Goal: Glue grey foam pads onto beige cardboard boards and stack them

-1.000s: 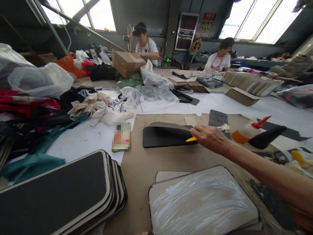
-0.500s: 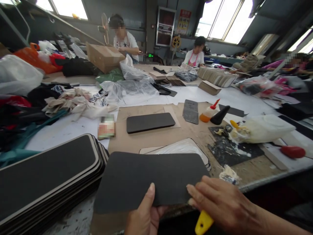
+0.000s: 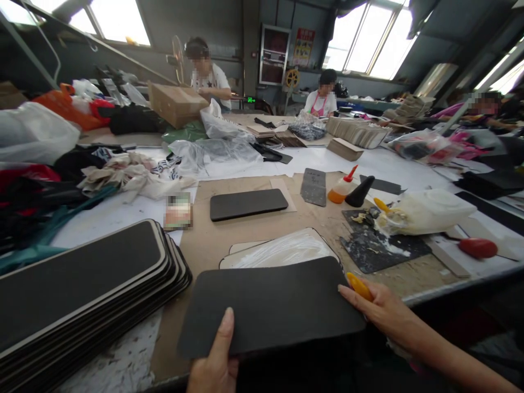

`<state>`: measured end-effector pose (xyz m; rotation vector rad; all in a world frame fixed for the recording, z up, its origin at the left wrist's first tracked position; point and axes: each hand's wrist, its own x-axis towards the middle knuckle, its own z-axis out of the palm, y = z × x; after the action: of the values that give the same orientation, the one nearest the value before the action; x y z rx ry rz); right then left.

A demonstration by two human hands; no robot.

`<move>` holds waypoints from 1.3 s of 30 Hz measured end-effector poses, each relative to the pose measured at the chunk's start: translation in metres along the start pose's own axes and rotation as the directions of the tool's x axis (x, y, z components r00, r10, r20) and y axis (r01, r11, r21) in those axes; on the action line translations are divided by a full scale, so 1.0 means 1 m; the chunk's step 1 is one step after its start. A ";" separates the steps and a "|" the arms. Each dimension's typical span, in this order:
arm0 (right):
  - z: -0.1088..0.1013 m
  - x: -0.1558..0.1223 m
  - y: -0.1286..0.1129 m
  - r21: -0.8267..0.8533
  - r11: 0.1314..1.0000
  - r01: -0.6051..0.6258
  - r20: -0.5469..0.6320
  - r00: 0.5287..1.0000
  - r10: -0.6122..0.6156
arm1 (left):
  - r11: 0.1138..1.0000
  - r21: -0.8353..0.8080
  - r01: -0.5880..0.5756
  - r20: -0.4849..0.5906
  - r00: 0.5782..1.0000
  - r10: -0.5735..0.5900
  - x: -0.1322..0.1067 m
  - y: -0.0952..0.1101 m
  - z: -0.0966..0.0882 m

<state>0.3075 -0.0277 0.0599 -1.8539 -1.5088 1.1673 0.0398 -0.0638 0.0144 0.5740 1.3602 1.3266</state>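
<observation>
My left hand (image 3: 219, 352) is closed on the near left edge of a dark grey rounded panel (image 3: 274, 305), thumb on top and fingers underneath. My right hand (image 3: 379, 305) pinches the panel's right end and also holds a yellow handle (image 3: 360, 287); the tool's working end is hidden. The panel tilts over the table's near edge. Just behind it, partly covered, lies a pale board smeared with white glue (image 3: 282, 252). Farther back a smaller black padded panel (image 3: 249, 204) rests on brown cardboard (image 3: 196, 240).
At left stands a stack of black panels with pale rims (image 3: 82, 284). To the right are a glue-stained dark sheet (image 3: 380, 254), a white plastic jug (image 3: 438, 212), a red-tipped bottle (image 3: 343, 185) and a red-handled tool (image 3: 478, 248). Two people (image 3: 209, 76) work across the table; another is far right.
The panel has moved right and toward me, uncovering more of the glued board. My right hand has shifted to its right end, and the yellow handle now points up instead of down.
</observation>
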 end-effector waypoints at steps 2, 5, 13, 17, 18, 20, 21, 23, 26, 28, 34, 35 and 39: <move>-0.010 0.015 -0.002 -0.150 0.987 0.066 -0.041 0.997 -0.073 | 0.994 -0.049 0.100 -0.079 0.991 -0.104 0.011 0.009 -0.010; -0.022 0.045 -0.005 -0.378 0.912 0.161 -0.030 0.982 -0.186 | 0.979 0.005 0.203 -0.125 0.972 -0.200 0.028 0.021 -0.016; -0.029 0.113 0.008 -0.789 0.596 0.149 0.017 0.975 -0.221 | 0.762 0.637 -0.115 0.085 0.993 0.079 0.062 0.011 -0.012; -0.029 0.124 0.016 -0.809 0.571 0.141 0.071 0.987 -0.142 | 0.605 0.795 -0.049 0.052 0.999 0.012 0.066 0.012 -0.008; -0.030 0.125 0.018 -0.802 0.580 0.141 0.083 0.989 -0.125 | 0.588 0.808 -0.038 0.043 0.999 0.005 0.066 0.012 -0.008; -0.031 0.128 0.022 -0.787 0.599 0.149 0.107 0.989 -0.105 | 0.578 0.816 -0.033 0.041 0.999 0.000 0.065 0.014 -0.007; -0.031 0.129 0.024 -0.780 0.607 0.155 0.117 0.988 -0.102 | 0.576 0.817 -0.033 0.041 0.999 0.000 0.064 0.014 -0.007; -0.032 0.130 0.027 -0.765 0.622 0.165 0.126 0.986 -0.106 | 0.570 0.821 -0.032 0.036 0.999 0.004 0.063 0.014 -0.008; -0.032 0.132 0.030 -0.746 0.645 0.166 0.122 0.986 -0.113 | 0.563 0.826 -0.025 0.026 1.000 0.006 0.061 0.014 -0.007; -0.033 0.134 0.031 -0.740 0.655 0.154 0.115 0.988 -0.103 | 0.569 0.822 -0.019 0.020 1.000 0.005 0.060 0.016 -0.006; -0.033 0.139 0.031 -0.748 0.653 0.117 0.095 0.993 -0.070 | 0.575 0.818 -0.027 0.021 1.000 0.017 0.059 0.016 -0.006; -0.032 0.138 0.029 -0.752 0.649 0.110 0.094 0.994 -0.060 | 0.569 0.822 -0.034 0.028 0.999 0.019 0.059 0.015 -0.008; -0.031 0.135 0.020 -0.749 0.657 0.090 0.108 0.994 -0.013 | 0.544 0.838 -0.037 0.033 0.999 0.017 0.061 0.009 -0.013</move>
<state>0.3486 0.0995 0.0184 -2.2419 -2.3366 0.6102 0.0074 -0.0122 -0.0025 1.2575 1.9618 0.5762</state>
